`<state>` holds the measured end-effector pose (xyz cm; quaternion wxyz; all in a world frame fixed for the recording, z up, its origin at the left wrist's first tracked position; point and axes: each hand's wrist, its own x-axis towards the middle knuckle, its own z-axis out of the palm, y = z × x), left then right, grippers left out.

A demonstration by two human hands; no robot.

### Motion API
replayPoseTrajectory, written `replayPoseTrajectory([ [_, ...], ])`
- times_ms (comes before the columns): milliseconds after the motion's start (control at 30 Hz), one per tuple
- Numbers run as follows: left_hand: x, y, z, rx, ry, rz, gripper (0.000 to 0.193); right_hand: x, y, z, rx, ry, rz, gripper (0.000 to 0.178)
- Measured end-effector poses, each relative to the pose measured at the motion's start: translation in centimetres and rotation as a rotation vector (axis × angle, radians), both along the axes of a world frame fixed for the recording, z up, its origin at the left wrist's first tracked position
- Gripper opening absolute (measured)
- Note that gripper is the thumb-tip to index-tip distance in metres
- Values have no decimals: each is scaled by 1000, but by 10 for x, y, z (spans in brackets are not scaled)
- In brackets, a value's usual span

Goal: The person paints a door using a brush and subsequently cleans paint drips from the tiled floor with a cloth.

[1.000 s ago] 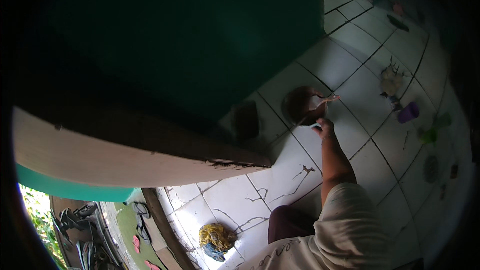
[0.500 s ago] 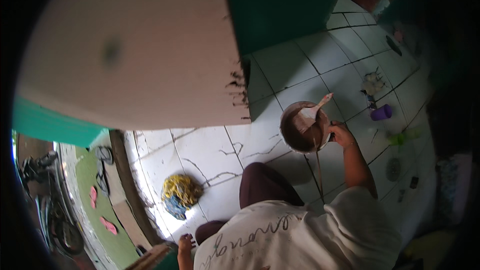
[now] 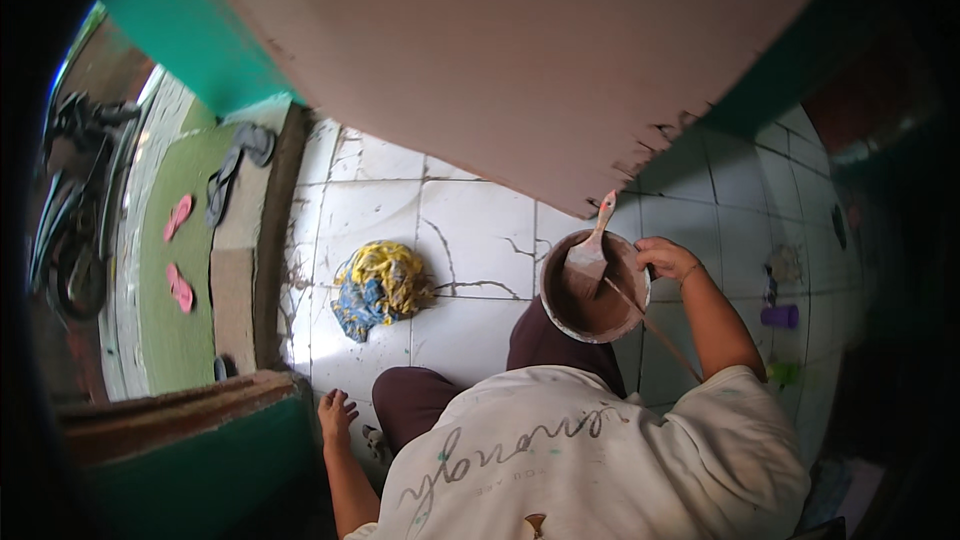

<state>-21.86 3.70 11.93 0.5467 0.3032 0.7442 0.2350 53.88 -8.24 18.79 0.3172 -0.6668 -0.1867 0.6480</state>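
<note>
A round pail (image 3: 547,297) of brownish-pink paint is by my right knee, close to the lower corner of the pink wall. My right hand (image 3: 667,258) grips its right rim with bent fingers. In the pail rests a paintbrush (image 3: 590,245), its bristle end down in the paint and its handle leaning out over the far rim. A thin stick (image 3: 655,328) also leans out, over the near right rim. My left hand (image 3: 338,414) hangs low beside my left knee, fingers loosely apart, with nothing seen in it.
The pink wall (image 3: 540,50) juts out ahead. On the cracked tile floor lies a bundled yellow-and-blue cloth (image 3: 380,285). Sandals (image 3: 222,185) sit by the step at left, with pink flip-flops (image 3: 179,288) beyond. A green ledge (image 3: 200,455) is near my left arm; a purple cup (image 3: 780,316) lies right.
The view has swung left, bringing more of the step and ledge in. My right hand has brought the pail left and closer to my knee, and the brush handle now points away.
</note>
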Motion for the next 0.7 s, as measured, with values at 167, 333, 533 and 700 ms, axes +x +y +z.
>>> replayPoseTrajectory([
  [167,-5,21,1,66,-50,115,45,-56,99,29,48,79,195,18],
  [333,7,69,-35,114,-103,84,47,-121,193,-15,141,156,305,10],
  [533,-4,164,-95,327,339,11,49,-226,319,-56,108,104,347,9],
  [700,32,233,-115,286,810,213,58,-262,404,-100,132,124,169,12],
])
